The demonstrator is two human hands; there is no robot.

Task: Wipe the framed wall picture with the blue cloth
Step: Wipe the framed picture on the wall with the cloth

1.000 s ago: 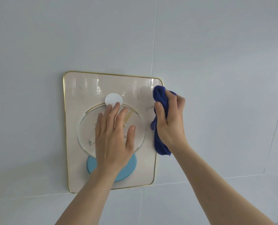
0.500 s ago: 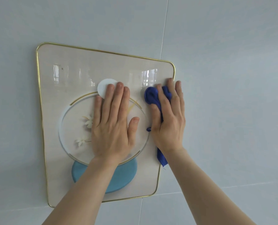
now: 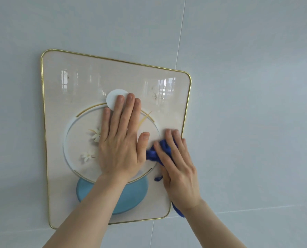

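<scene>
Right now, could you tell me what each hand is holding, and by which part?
The right hand presses the bunched dark blue cloth at its middle against the gold-framed wall picture. The left hand lies flat, holding nothing.

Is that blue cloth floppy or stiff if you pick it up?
Probably floppy: the blue cloth bunches into soft folds under the right hand, and a loose end hangs limp below the wrist. It likely weighs very little and slides easily over the glossy picture.
</scene>
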